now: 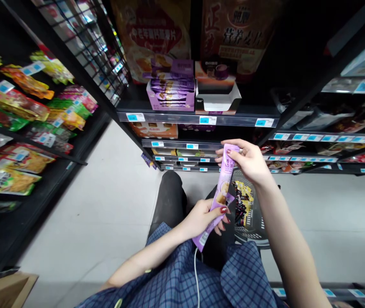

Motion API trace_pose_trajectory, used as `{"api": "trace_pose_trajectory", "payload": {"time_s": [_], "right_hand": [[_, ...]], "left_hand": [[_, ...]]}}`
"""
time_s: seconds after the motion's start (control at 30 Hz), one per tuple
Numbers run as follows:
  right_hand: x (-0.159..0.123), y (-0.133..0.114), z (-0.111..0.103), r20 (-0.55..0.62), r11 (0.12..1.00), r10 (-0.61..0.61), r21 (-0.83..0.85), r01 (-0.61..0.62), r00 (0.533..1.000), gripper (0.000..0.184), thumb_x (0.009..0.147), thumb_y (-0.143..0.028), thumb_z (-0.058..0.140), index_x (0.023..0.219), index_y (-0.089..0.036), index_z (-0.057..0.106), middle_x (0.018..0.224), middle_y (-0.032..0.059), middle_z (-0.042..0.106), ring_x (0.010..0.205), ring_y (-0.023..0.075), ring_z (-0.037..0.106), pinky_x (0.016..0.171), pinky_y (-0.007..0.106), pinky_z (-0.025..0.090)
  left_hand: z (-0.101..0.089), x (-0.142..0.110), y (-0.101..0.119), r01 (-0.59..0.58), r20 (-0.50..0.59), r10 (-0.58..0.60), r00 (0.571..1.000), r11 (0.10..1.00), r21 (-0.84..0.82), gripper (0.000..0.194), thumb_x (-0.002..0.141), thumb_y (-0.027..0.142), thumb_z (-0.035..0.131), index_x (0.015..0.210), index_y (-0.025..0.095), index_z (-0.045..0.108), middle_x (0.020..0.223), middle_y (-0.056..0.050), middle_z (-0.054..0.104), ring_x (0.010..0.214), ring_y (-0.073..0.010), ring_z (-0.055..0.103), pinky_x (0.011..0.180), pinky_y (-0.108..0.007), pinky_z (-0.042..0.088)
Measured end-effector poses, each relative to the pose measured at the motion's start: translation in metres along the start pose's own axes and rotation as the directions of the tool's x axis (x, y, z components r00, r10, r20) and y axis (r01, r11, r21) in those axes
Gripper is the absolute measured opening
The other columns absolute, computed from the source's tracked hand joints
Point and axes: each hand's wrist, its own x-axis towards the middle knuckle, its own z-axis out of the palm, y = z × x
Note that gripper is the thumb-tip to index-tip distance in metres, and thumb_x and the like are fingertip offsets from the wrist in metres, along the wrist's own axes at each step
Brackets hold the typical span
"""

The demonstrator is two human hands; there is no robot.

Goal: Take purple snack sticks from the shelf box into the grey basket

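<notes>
A long purple stick sachet of milk tea (224, 179) slants across the middle of the head view, over my lap. My left hand (206, 217) is closed round its lower part, thumb on top, and another purple sachet edge seems to show behind it. Up at the top end, my right hand (245, 158) pinches the sachet between thumb and fingers. On the shelf ahead, an open purple display box (170, 102) holds several similar sachets. Beside it stands an open box with a dark back and white inside (218, 102), with no sachets visible in it.
On the floor by my right leg sits a dark basket (255, 233) with black and yellow packets inside. Large cereal bags (157, 32) stand behind the boxes. A wire mesh divider (86, 38) and a rack of snack bags (12, 107) are to the left. A cardboard box (9, 291) lies lower left.
</notes>
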Motion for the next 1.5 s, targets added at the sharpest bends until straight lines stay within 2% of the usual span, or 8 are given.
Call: {"api": "trace_pose_trajectory", "payload": {"time_s": [0.27,0.43,0.53,0.63,0.7,0.87,1.3,1.5], "right_hand": [[-0.004,-0.005,-0.001,-0.002,0.998,-0.029,-0.055,0.028,1.000,0.030,0.075,-0.033,0.067,0.100,-0.017,0.060,0.085,0.0060,0.071,0.067,0.0183,0.070,0.065,0.035,0.059],[-0.008,-0.011,-0.003,0.035,0.998,-0.070,-0.005,0.070,0.997,0.029,0.078,-0.036,0.064,0.101,-0.020,0.057,0.090,0.0052,0.070,0.072,0.0181,0.069,0.071,0.038,0.058],[-0.011,-0.013,-0.005,0.038,0.992,-0.117,0.062,0.114,0.992,0.022,0.077,-0.038,0.064,0.091,-0.023,0.056,0.080,0.0013,0.067,0.073,0.0180,0.067,0.071,0.038,0.057],[-0.014,-0.015,-0.005,0.020,0.986,-0.159,0.047,0.158,0.987,0.024,0.075,-0.047,0.061,0.080,-0.024,0.054,0.079,0.0012,0.062,0.081,0.0193,0.065,0.071,0.038,0.057],[-0.015,-0.015,-0.004,0.026,0.989,-0.147,0.007,0.147,0.989,0.028,0.075,-0.050,0.060,0.082,-0.024,0.055,0.085,0.0026,0.062,0.082,0.0194,0.065,0.072,0.037,0.057],[-0.018,-0.016,0.002,0.069,0.994,-0.097,0.048,0.094,0.993,0.029,0.079,-0.043,0.058,0.101,-0.024,0.056,0.103,0.0056,0.065,0.080,0.0186,0.067,0.074,0.038,0.057],[-0.015,-0.012,0.003,0.076,0.994,-0.083,0.070,0.078,0.994,0.028,0.081,-0.044,0.055,0.101,-0.024,0.056,0.110,0.0064,0.067,0.087,0.0212,0.068,0.083,0.045,0.054],[-0.033,-0.013,-0.012,-0.061,0.989,-0.100,-0.117,0.093,0.993,0.032,0.083,-0.041,0.056,0.110,-0.025,0.057,0.106,0.0058,0.069,0.087,0.0209,0.067,0.080,0.037,0.053]], "left_hand": [[-0.004,0.003,-0.001,0.009,0.033,-0.009,0.999,1.000,-0.002,0.044,0.070,0.052,0.068,0.082,0.010,0.059,0.065,-0.002,0.061,0.047,-0.0089,0.058,0.044,-0.019,0.050],[-0.007,0.005,0.000,0.081,0.263,-0.016,0.965,0.968,-0.239,0.061,0.062,0.064,0.067,0.088,0.009,0.061,0.071,-0.007,0.064,0.049,-0.0119,0.060,0.041,-0.020,0.050],[-0.007,0.007,-0.001,0.119,0.341,0.007,0.940,0.930,-0.348,0.056,0.059,0.060,0.072,0.083,0.010,0.060,0.070,-0.008,0.065,0.047,-0.0126,0.060,0.036,-0.019,0.047],[-0.006,0.008,-0.001,-0.004,0.189,0.075,0.979,0.936,-0.351,0.045,0.056,0.046,0.079,0.075,0.013,0.056,0.063,-0.004,0.064,0.037,-0.0095,0.053,0.029,-0.017,0.040],[-0.004,0.007,0.001,-0.103,0.035,0.114,0.993,0.969,-0.223,0.039,0.059,0.041,0.079,0.072,0.013,0.055,0.055,-0.001,0.061,0.033,-0.0081,0.049,0.029,-0.017,0.037],[0.001,0.003,0.004,-0.178,-0.215,0.199,0.956,0.978,0.111,0.032,0.065,0.039,0.074,0.075,0.014,0.056,0.051,0.003,0.057,0.040,-0.0091,0.053,0.040,-0.019,0.046],[0.001,0.000,0.006,-0.150,-0.252,0.186,0.950,0.977,0.154,0.031,0.064,0.039,0.074,0.076,0.014,0.059,0.049,0.003,0.057,0.041,-0.0112,0.054,0.042,-0.022,0.047],[-0.018,-0.002,0.019,-0.387,-0.375,0.366,0.852,0.922,0.020,0.038,0.069,0.046,0.069,0.086,0.015,0.056,0.060,-0.001,0.066,0.046,-0.0161,0.063,0.049,-0.027,0.053]]}}
